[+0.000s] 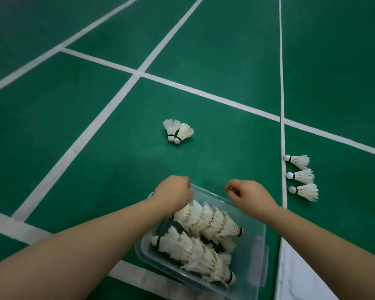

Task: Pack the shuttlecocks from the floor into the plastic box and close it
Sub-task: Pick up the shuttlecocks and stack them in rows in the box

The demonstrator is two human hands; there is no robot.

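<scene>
A clear plastic box [254,232] stands open on the green court floor, holding several white feather shuttlecocks [204,234]. My left hand [173,192] hovers over the box's far left corner with its fingers curled under, nothing seen in it. My right hand [247,194] hangs over the far right rim, fingers loosely curled and empty. Two shuttlecocks [178,131] lie together on the floor beyond the box. Three more shuttlecocks [301,176] lie in a column to the right, just past a white court line.
White court lines [126,87] cross the green floor. A white sheet or fabric [301,276] lies at the bottom right beside the box. No lid is in view.
</scene>
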